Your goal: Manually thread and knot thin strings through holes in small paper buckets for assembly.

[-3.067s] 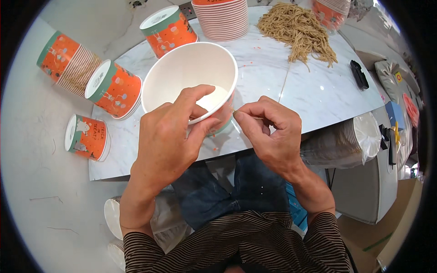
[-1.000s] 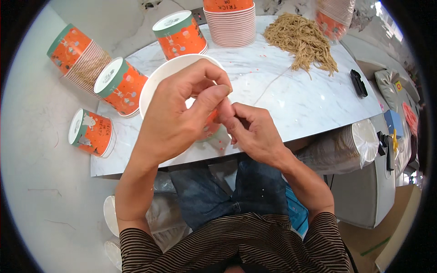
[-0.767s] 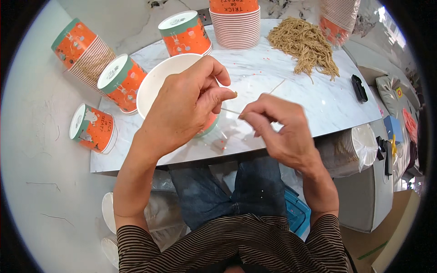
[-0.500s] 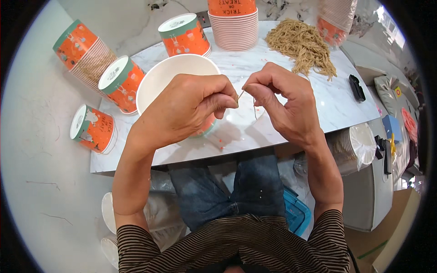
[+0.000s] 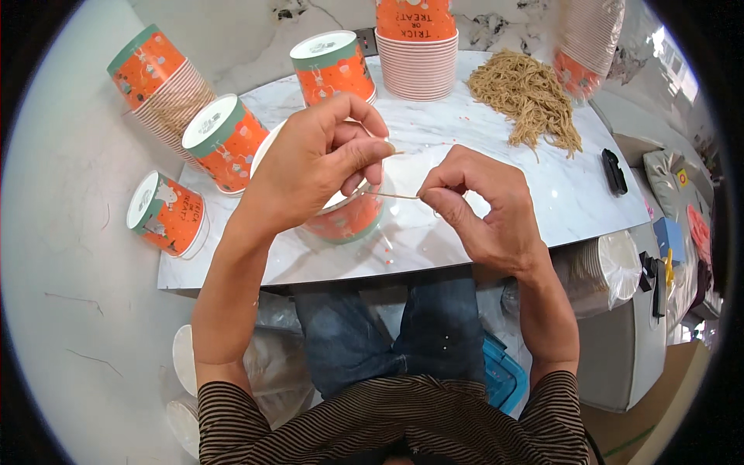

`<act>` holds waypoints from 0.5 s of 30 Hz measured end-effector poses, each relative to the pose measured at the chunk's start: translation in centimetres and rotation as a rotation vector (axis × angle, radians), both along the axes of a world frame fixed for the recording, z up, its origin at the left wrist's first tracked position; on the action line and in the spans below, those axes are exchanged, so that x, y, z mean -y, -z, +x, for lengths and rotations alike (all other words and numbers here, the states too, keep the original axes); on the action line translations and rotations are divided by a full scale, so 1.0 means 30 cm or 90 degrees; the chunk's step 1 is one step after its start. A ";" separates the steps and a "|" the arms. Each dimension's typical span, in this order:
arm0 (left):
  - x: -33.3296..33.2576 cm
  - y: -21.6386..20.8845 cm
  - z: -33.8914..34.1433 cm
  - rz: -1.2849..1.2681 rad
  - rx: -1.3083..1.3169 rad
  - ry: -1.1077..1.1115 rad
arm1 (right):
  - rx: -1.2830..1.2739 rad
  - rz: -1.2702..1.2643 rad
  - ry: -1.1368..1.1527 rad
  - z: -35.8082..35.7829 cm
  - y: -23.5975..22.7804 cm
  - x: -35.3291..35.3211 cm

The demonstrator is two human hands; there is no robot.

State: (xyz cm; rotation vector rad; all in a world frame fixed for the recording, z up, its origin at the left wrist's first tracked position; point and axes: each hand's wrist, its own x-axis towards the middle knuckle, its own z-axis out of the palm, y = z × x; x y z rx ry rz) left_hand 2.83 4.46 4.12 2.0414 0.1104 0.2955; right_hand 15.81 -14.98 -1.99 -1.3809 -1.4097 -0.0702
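At the half past twelve direction, on the back of the desk (image 5: 457, 147), a tall cup stack (image 5: 418, 66) carries dark capital letters in three lines on its orange top cup, clearly legible but upside down. At nine o'clock, an orange cup (image 5: 170, 222) bears similar dark lettering. The white bases of two green-and-orange cups, at ten (image 5: 225, 145) and before twelve, have small print, too small for reading. Near three o'clock, a yellow patch (image 5: 682, 177) shows a red sign, not legible.

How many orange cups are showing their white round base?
3: back cup beyond the left hand, middle cup left of it, front cup near left edge of the table. Others may be hidden.
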 end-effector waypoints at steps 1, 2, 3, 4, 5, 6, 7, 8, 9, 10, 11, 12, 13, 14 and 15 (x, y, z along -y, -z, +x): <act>-0.008 0.005 0.003 0.014 -0.016 0.014 | 0.021 0.013 0.001 -0.006 -0.012 -0.004; -0.013 0.014 0.005 0.014 -0.015 0.014 | 0.042 0.026 0.002 -0.012 -0.022 -0.007; -0.017 0.026 0.008 0.054 -0.012 0.064 | 0.042 0.026 0.002 -0.012 -0.030 -0.015; -0.018 0.031 0.009 0.094 -0.009 0.113 | 0.052 0.049 0.011 -0.005 -0.040 -0.028; -0.005 0.013 -0.002 0.115 -0.041 0.120 | 0.062 0.071 0.023 0.006 -0.047 -0.038; 0.000 0.016 -0.003 0.114 -0.040 0.121 | 0.049 0.064 0.034 0.015 -0.052 -0.046; 0.006 0.017 -0.004 0.118 -0.047 0.139 | 0.050 0.064 0.034 0.027 -0.049 -0.054; 0.008 0.018 -0.006 0.121 -0.052 0.156 | 0.004 0.057 0.024 0.039 -0.038 -0.068; 0.009 0.016 -0.009 0.140 -0.049 0.171 | -0.042 0.050 0.014 0.046 -0.028 -0.078; 0.007 0.018 -0.009 0.140 -0.047 0.169 | -0.052 0.031 0.017 0.051 -0.022 -0.079; 0.004 0.023 -0.013 0.122 -0.038 0.173 | -0.051 0.031 0.013 0.049 -0.013 -0.084; 0.001 0.025 -0.018 0.103 -0.029 0.177 | -0.080 0.017 0.017 0.043 -0.004 -0.087; -0.002 0.023 -0.023 0.103 -0.026 0.172 | -0.108 0.002 0.022 0.036 0.005 -0.089; -0.003 0.020 -0.024 0.124 -0.030 0.160 | -0.103 0.000 0.016 0.027 0.012 -0.087; -0.005 0.017 -0.026 0.145 -0.034 0.148 | -0.138 0.003 0.034 0.015 0.019 -0.083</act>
